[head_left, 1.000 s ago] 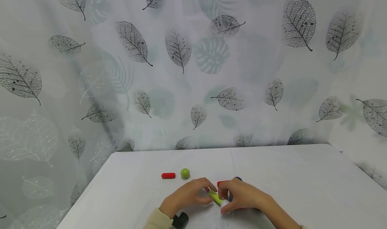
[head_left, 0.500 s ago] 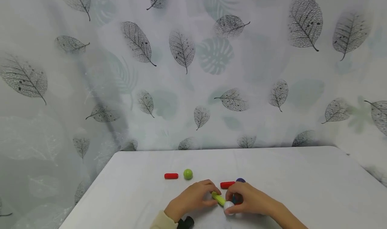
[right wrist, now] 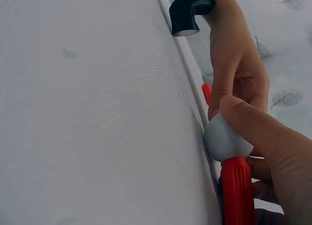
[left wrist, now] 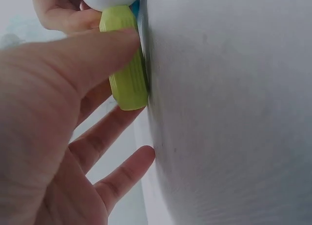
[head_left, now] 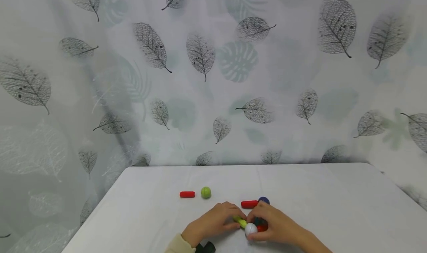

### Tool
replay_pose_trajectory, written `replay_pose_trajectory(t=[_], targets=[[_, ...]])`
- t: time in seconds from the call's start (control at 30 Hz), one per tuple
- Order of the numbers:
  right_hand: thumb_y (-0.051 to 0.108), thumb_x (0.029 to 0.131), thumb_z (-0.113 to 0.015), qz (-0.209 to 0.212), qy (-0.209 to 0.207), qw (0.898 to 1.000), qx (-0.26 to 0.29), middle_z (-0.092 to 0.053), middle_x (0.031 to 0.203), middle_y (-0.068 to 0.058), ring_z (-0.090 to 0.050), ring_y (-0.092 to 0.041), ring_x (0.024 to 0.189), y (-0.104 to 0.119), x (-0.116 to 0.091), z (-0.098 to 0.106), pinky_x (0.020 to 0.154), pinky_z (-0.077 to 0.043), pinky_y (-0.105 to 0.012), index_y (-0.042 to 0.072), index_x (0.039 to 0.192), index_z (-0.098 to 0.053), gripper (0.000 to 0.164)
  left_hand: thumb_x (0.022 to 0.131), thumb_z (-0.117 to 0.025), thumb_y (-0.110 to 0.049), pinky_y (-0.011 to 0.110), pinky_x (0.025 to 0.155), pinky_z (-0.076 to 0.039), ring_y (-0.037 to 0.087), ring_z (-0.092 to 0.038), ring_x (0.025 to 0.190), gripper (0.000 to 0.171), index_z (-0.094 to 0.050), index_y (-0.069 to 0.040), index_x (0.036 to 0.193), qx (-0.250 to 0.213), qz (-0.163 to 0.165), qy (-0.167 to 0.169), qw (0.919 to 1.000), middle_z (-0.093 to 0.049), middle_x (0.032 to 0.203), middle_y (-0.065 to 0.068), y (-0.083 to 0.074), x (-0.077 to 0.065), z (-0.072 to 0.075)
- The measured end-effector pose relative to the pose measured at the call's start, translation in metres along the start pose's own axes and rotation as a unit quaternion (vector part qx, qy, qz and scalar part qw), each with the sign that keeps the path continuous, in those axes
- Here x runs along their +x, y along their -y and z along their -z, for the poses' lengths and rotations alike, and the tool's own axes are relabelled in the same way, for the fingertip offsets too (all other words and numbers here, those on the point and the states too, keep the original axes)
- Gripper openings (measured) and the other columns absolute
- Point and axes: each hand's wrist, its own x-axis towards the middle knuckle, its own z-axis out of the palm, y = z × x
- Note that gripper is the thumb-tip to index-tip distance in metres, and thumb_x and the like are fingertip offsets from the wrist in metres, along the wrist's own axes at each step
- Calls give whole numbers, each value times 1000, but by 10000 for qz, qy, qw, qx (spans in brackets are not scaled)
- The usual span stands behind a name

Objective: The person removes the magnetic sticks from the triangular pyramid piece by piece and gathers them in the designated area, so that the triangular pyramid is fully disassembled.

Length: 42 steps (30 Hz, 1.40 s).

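Observation:
In the head view, my left hand [head_left: 217, 221] pinches a short yellow-green ridged stick [head_left: 239, 221] low over the white table. The left wrist view shows the thumb across this stick [left wrist: 129, 88], with two fingers spread apart from it. My right hand [head_left: 277, 223] holds a white ball [head_left: 251, 229] between thumb and fingers. One end of the yellow-green stick meets the ball. A red ridged stick [right wrist: 237, 191] also meets the ball in the right wrist view. Something teal [head_left: 259, 221] shows beneath the right fingers, mostly hidden.
Just beyond the right hand lie another red stick [head_left: 249, 204] and a dark blue ball [head_left: 264, 200]. Farther left are a green ball [head_left: 205, 192] and a red stick [head_left: 187, 194]. A black curved piece [head_left: 209, 247] sits by the left wrist. Leaf-patterned curtain hangs behind the table.
My left fingers have slid farther over the yellow-green stick, covering more of it. The white ball and the red stick beside it show more fully than before. Both hands stay close together.

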Motion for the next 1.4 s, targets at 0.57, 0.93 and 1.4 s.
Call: replay_pose_trajectory(t=[0.57,0.93,1.4], targets=[[47,83,-74,96,-218,9988,-431,-53,87,22,-45,1,81,0,-1,-2,67,-43,-18,28,93,-62,24,93,-65,-28,20,93,-44,-2,-52,100,22,-68,-20,113,-18,595,-13,9982,-64,107,-15,-1,3,2],[45,85,-73,-91,10,9995,-295,-54,86,23,-45,1,79,3,-1,-1,66,-42,-18,25,95,-62,25,92,-67,-28,19,91,-44,-4,-51,96,21,-69,-19,111,-137,608,38,9981,-64,103,-16,0,-1,5],[51,85,-70,-477,237,9981,-320,-52,88,23,-43,1,82,1,1,-1,68,-43,-20,27,95,-62,27,90,-70,-22,23,95,-45,1,-54,100,21,-68,-17,110,-112,875,-377,9954,-64,104,-14,18,-46,19]])
